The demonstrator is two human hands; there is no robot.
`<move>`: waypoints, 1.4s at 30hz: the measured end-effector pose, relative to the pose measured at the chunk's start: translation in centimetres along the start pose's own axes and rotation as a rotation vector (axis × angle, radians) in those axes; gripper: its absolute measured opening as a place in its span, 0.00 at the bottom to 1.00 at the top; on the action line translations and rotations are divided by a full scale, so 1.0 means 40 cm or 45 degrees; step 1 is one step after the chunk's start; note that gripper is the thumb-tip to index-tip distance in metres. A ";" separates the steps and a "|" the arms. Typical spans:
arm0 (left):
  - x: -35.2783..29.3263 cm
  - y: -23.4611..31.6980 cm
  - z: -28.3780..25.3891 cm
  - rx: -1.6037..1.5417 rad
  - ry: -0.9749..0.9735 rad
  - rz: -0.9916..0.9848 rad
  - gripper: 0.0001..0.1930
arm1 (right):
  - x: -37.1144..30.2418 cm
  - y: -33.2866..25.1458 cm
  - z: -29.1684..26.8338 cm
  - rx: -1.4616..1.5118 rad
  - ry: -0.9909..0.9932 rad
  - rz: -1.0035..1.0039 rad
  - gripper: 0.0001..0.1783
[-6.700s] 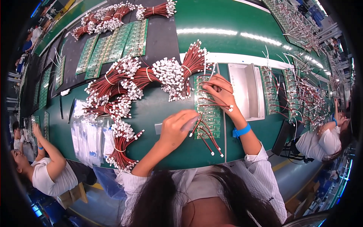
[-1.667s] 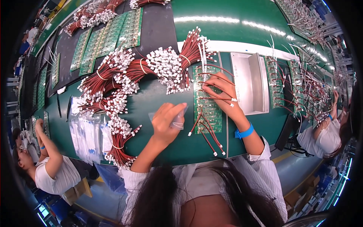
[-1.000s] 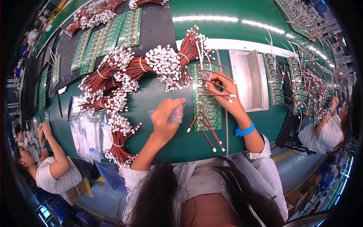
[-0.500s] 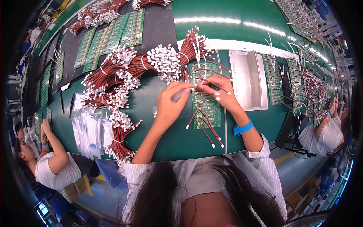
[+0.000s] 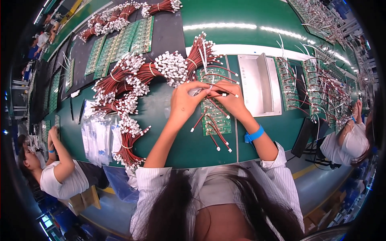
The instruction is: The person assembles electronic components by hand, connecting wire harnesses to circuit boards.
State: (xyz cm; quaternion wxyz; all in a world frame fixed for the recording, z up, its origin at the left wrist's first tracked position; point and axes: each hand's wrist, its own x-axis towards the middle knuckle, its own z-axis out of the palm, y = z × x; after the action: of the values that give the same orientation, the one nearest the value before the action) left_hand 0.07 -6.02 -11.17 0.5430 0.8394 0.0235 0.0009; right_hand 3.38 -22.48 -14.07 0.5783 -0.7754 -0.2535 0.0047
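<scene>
Over a green circuit board [image 5: 217, 127], my two hands meet with their fingertips together. My left hand [image 5: 185, 100] is closed in a pinch, thumb and forefinger reaching right; what it pinches is too small to make out. My right hand [image 5: 230, 98], with a blue band at its wrist, has its fingers curled round a red and black cable [image 5: 225, 90], whose white plug sticks out over the knuckles. A little white shows between the fingertips. Several more such cables hang off the board, some toward me. White strips [image 5: 204, 54] rise at its far end.
Bundles of red and black cables [image 5: 120, 80] lie to the left, beside clear plastic bags [image 5: 96, 138]. A metal plate with an upright wall [image 5: 257, 92] stands right of the board. Wired boards [image 5: 286, 88] lie beyond it. Other people [image 5: 60, 172] sit at both sides.
Both hands stay at the board, and their fingertips have drawn closer together. The right fingers have curled further in. The whole view has shifted slightly.
</scene>
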 end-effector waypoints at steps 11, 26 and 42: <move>-0.030 -0.004 -0.009 -0.033 0.178 0.122 0.05 | 0.007 0.015 0.001 -0.232 0.059 -0.153 0.09; -0.054 0.087 -0.121 -0.576 0.140 0.024 0.04 | 0.007 0.016 0.025 -0.473 0.188 -0.422 0.06; 0.023 0.114 -0.052 -0.569 0.071 0.024 0.06 | 0.009 -0.043 -0.044 -0.134 0.024 0.076 0.06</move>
State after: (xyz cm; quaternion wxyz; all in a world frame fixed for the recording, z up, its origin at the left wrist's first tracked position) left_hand 1.09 -5.95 -6.19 0.7145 0.6981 0.0299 0.0344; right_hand 3.54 -23.56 -11.85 0.5387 -0.8120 -0.2248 0.0011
